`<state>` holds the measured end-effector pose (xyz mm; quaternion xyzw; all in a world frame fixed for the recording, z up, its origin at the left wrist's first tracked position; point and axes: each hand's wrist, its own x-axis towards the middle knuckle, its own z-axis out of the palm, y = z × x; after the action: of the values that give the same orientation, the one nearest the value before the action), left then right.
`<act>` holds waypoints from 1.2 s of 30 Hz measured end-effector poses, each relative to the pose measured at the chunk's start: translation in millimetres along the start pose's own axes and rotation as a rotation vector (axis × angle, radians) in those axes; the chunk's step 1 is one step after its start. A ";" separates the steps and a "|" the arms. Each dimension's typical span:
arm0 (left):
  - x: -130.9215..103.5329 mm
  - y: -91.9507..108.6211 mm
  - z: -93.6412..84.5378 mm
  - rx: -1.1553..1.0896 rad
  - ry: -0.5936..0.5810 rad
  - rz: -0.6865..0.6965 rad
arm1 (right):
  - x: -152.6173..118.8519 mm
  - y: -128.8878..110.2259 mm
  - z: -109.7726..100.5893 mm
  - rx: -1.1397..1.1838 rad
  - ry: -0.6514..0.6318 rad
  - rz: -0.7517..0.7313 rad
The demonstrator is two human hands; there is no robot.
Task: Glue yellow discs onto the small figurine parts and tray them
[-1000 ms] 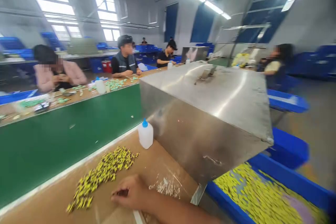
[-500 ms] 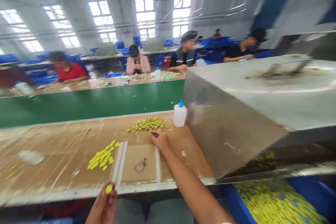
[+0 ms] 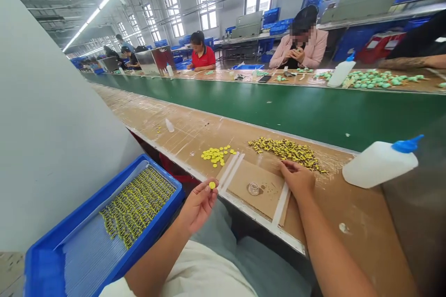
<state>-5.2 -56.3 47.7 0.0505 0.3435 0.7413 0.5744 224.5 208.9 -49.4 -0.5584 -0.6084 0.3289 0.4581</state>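
Between its thumb and fingertips, my left hand (image 3: 201,202) pinches a yellow disc (image 3: 212,185) near the table's front edge. My right hand (image 3: 298,178) rests beside a pile of small yellow and dark pieces (image 3: 289,151), fingertips pressed together; what they hold, if anything, is too small to make out. A brown board (image 3: 263,178) with white tape strips lies between the hands, and a small clear dish (image 3: 254,189) stands on it. Behind the left hand lies a group of yellow discs (image 3: 216,155).
A white bottle with a blue cap (image 3: 378,164) is at the right. At the lower left, a blue tray (image 3: 176,185) holds rows of yellow-edged pieces. Beyond the green belt (image 3: 244,102), several people sit at another table.
The view has turned left, bringing the blue tray into sight and taking the metal housing mostly out. My left hand still holds a yellow disc; my right hand remains by the pile.
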 end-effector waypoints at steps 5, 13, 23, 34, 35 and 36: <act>4.4 -0.9 -3.3 0.026 0.011 0.026 | -2.9 -2.0 1.7 0.049 0.005 -0.001; 31.1 1.2 -14.8 0.062 0.099 0.044 | -12.5 -17.1 -0.8 0.210 0.050 -0.043; 86.3 -5.0 -17.0 0.207 -0.060 0.000 | -89.8 -47.7 12.5 0.240 0.059 -0.212; 133.7 -38.4 -3.5 0.203 -0.218 -0.098 | -102.7 -48.2 18.9 0.187 0.017 -0.424; 134.2 -38.9 -4.0 0.197 -0.218 -0.104 | -102.8 -48.4 19.3 0.184 0.015 -0.430; 134.0 -39.0 -4.7 0.191 -0.220 -0.109 | -102.9 -48.4 19.6 0.179 0.014 -0.433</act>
<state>-20.5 64.4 -20.8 0.1672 0.3494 0.6631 0.6405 183.7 102.4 -32.0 -0.3742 -0.6793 0.2717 0.5699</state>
